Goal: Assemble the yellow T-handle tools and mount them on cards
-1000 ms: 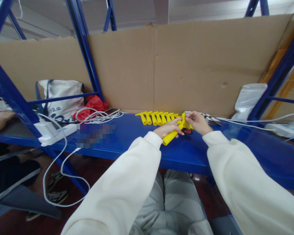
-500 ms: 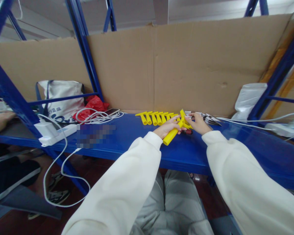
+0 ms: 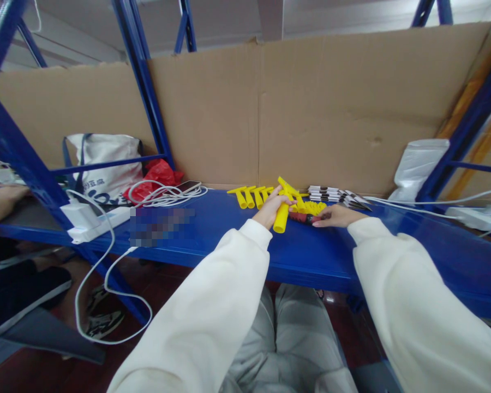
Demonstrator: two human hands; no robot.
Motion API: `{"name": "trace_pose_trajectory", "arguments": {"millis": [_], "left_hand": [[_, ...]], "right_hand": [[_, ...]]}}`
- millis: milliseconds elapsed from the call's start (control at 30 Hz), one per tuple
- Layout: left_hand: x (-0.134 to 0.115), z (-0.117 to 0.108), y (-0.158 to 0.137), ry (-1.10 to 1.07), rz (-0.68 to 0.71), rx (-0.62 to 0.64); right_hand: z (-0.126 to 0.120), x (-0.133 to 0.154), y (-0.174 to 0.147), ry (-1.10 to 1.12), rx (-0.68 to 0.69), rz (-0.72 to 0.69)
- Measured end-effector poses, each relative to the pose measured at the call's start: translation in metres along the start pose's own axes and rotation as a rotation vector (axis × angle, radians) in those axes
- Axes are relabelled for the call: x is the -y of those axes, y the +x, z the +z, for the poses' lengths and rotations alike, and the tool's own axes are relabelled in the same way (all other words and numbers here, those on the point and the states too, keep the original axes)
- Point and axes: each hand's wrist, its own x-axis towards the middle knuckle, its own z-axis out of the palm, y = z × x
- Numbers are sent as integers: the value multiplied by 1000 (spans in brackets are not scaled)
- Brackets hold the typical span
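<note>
My left hand is closed around a yellow T-shaped piece with a tubular handle, its round end pointing down toward me and its crossbar up. Just to its right, the fingers of my right hand are closed on the end of a dark red and black tool that lies on the blue table; its exact kind is not clear. A row of similar yellow pieces lies left of my hands. Several more yellow pieces lie behind the red tool, partly hidden.
Black-and-white flat items are stacked at the back, beside a white pouch. On the left are coiled white cables, a power strip, a red bag and a cloth bag. A person's hand shows at far left.
My right hand has left the yellow piece and moved down to the dark red tool. My left hand has turned the yellow piece more upright and shifted it slightly left.
</note>
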Motion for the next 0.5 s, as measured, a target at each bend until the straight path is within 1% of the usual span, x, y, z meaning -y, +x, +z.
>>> {"name": "trace_pose_trajectory", "arguments": {"millis": [67,133,300,400,500], "left_hand": [[0,-1,2,12,-3,-22],[0,-1,2,30,0,-61],[-1,1,0,22,12,-147],[1,-1,1,-4,10,-157],[4,-3,4,-9,0,-141]], "right_hand": [[1,2,0,-15,-10,20],[2,4,0,15,-41,22],[1,10,-1,282,-151,39],[-2,14,-2,471,-306,34],[-5,17,-3,612,-535,32]]}}
